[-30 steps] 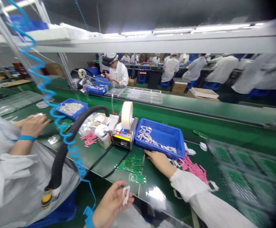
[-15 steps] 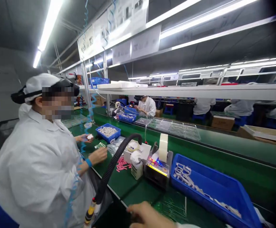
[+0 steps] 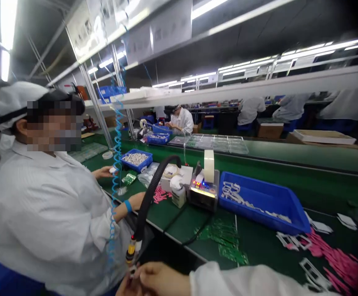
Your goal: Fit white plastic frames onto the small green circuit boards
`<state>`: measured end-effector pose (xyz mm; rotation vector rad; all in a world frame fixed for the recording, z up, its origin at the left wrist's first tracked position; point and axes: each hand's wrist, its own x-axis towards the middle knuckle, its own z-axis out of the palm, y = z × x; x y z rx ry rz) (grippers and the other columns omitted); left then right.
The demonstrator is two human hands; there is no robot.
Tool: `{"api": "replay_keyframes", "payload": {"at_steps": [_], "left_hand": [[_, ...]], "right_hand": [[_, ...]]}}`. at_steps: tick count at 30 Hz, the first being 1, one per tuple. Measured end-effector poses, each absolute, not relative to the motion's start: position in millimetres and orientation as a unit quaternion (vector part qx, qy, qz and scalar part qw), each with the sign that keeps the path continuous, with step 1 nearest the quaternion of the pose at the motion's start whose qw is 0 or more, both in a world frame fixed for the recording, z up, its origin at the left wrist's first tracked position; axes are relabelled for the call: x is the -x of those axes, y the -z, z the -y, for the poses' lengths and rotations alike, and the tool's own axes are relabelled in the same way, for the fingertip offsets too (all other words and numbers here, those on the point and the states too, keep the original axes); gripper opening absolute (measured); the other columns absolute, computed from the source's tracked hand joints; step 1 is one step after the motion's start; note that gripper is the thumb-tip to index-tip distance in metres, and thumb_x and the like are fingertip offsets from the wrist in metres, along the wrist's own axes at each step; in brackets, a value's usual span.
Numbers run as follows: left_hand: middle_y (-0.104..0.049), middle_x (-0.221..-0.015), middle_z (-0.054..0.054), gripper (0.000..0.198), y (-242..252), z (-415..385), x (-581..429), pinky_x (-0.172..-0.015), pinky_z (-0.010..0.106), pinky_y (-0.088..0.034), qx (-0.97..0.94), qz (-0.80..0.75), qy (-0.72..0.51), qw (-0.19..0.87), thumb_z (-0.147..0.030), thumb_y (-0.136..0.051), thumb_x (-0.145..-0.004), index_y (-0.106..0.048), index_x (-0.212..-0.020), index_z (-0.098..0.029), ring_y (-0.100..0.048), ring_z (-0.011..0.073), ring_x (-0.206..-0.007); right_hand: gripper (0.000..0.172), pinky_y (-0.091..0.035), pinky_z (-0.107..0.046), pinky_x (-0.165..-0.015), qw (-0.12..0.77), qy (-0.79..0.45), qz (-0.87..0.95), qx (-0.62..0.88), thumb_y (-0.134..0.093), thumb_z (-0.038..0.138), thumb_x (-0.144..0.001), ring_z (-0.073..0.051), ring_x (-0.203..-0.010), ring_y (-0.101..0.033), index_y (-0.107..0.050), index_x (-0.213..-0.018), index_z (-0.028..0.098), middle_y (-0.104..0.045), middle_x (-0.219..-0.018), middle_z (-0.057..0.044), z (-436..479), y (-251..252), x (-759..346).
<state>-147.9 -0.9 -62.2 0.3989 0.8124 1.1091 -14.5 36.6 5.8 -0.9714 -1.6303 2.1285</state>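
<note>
At the bottom edge my left hand (image 3: 125,288) and my right hand (image 3: 163,280) are close together, low and partly cut off by the frame. A small white plastic frame piece (image 3: 132,271) shows at the fingertips of my left hand, blurred. My right sleeve (image 3: 243,281) runs in from the right. Beyond my hands, green circuit boards (image 3: 225,242) lie on the green bench (image 3: 188,228). Further right are white frame pieces (image 3: 311,275) and pink strips (image 3: 342,267). A blue tray (image 3: 259,201) holds more white frames.
A tape dispenser (image 3: 202,193) and a bottle (image 3: 179,197) stand nearby. A black corrugated hose (image 3: 154,197) arcs over the bench. A co-worker (image 3: 43,193) sits at left, handling a small white piece beside a blue tray (image 3: 135,160). A coiled blue air line (image 3: 115,164) hangs there.
The view has swung further right and up from the earlier frames. My hands have come together at the bottom edge, and my right hand has left the blue tray.
</note>
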Motion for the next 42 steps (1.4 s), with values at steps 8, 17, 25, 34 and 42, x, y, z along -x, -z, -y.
{"api": "replay_keyframes", "payload": {"at_steps": [8,17,25,34,42], "left_hand": [[-0.072,-0.102,0.007,0.026,41.0,18.0,50.0,-0.090,0.024,-0.046,-0.073,-0.207,-0.476,0.852,-0.027,-0.066,-0.078,-0.069,-0.101,-0.016,-0.066,0.0118,-0.087],[-0.064,-0.089,0.009,0.035,-35.7,15.3,-23.9,-0.067,0.024,-0.044,-0.283,-0.116,-0.343,0.888,-0.041,-0.076,-0.064,-0.071,-0.083,-0.012,-0.060,0.0161,-0.079],[-0.057,-0.120,0.013,0.036,-48.8,3.3,-47.4,-0.084,0.037,-0.044,-0.332,-0.154,-0.310,0.877,-0.047,-0.074,-0.063,-0.073,-0.085,-0.019,-0.056,0.0260,-0.099],[-0.052,-0.126,0.011,0.035,-45.6,-0.9,-48.5,-0.100,0.045,-0.035,-0.426,-0.159,-0.290,0.842,-0.047,-0.073,-0.064,-0.075,-0.088,-0.023,-0.052,0.0300,-0.112],[-0.052,-0.130,0.011,0.033,-43.6,-1.1,-46.1,-0.100,0.042,-0.035,-0.466,-0.157,-0.290,0.821,-0.045,-0.071,-0.068,-0.074,-0.094,-0.024,-0.052,0.0295,-0.115]], "right_hand": [[0.049,-0.041,-0.022,-0.055,0.343,-0.486,0.720,0.358,-0.061,0.050,-0.079,-0.009,-0.060,-0.051,-0.057,-0.116,0.019,-0.059,-0.077,-0.001,2.2,-82.1,-142.5],[0.030,-0.036,-0.025,-0.050,0.348,-0.001,0.807,0.477,-0.053,0.041,-0.087,-0.014,-0.059,-0.043,-0.064,-0.097,0.015,-0.051,-0.065,-0.002,36.4,-72.3,-193.3],[0.028,-0.048,-0.030,-0.066,0.401,-0.164,0.760,0.485,-0.058,0.031,-0.085,-0.017,-0.082,-0.053,-0.053,-0.111,0.023,-0.051,-0.089,-0.005,36.6,-82.3,-231.0],[0.009,-0.043,-0.032,-0.063,0.440,-0.081,0.726,0.522,-0.051,0.016,-0.088,-0.015,-0.070,-0.050,-0.053,-0.080,0.021,-0.051,-0.072,-0.001,31.9,-78.3,-226.0],[0.011,-0.042,-0.031,-0.060,0.423,-0.074,0.722,0.543,-0.050,0.015,-0.088,-0.015,-0.067,-0.051,-0.053,-0.080,0.021,-0.052,-0.070,-0.001,33.1,-74.1,-226.7]]}}
